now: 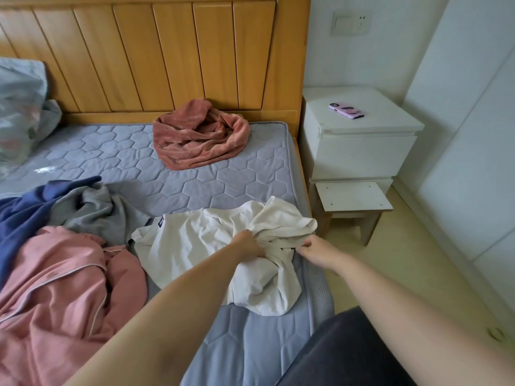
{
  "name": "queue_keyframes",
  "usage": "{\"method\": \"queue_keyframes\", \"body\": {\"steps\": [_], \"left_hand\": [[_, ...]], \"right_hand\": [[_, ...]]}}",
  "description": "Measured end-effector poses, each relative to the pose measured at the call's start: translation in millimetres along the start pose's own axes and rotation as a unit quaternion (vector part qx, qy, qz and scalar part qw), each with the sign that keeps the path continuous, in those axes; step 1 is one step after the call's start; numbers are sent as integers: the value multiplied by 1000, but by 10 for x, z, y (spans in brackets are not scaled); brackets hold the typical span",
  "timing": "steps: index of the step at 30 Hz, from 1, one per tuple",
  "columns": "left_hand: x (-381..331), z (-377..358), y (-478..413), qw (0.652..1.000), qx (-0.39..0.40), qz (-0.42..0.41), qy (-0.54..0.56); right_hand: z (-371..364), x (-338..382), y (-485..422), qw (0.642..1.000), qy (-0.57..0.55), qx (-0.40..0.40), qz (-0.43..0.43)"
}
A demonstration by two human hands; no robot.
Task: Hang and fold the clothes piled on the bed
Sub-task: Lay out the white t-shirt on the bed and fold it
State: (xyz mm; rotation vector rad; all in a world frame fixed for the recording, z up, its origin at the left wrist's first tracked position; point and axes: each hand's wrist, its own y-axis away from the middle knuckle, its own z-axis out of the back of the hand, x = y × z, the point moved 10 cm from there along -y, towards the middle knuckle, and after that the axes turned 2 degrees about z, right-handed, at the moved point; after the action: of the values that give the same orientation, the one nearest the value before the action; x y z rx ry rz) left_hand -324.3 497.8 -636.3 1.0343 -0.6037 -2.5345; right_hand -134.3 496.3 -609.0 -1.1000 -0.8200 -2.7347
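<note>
A: Head view: your left hand grips a bunched fold of the white shirt, fingers curled into the cloth; your right hand pinches the same shirt just beside it, at the crumpled part nearest the bed's edge.

B: Where does the shirt lie?

A: On the grey quilted mattress, at its right side, rumpled, with a dark label showing near its upper left; one end sags toward the mattress edge.

B: And the rest of the clothes?

A: To your left sits a pile; a pink garment with pale piping in front, a grey garment behind it touching the shirt's left edge, and a blue garment furthest left; a rust-coloured garment lies apart, heaped against the wooden headboard.

B: Anything beside the bed?

A: A white nightstand with a pink phone lying flat on top; a low stool stands in front of it; pale bedding, possibly a duvet, is bundled at the far left, too cropped for you to tell.
</note>
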Motion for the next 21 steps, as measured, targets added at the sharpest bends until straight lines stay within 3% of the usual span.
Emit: {"method": "queue_keyframes", "body": {"steps": [2,4,6,7,10,13,18,21], "left_hand": [[-22,-104,43,989,73,-11,126],[-98,-191,154,954,160,-17,251],[-143,-194,233,940,195,-28,280],[-156,-168,262,944,194,-40,263],[-179,109,265,971,122,-82,188],[-338,541,325,984,41,-107,139],[-894,1172,603,985,-80,-150,-18],[-1295,1601,885,969,-162,-184,-26]], "right_hand": [[-144,-77,4,998,-54,20,-22],[-370,-103,8,991,-121,54,-29],[-445,-110,-17,990,-134,33,-24],[-349,-101,-44,994,-106,-17,-13],[254,64,73,976,-29,-214,3],[874,382,305,939,-80,-333,32],[1644,1077,601,907,-121,-391,100],[2005,1530,830,900,-118,-394,143]]}}
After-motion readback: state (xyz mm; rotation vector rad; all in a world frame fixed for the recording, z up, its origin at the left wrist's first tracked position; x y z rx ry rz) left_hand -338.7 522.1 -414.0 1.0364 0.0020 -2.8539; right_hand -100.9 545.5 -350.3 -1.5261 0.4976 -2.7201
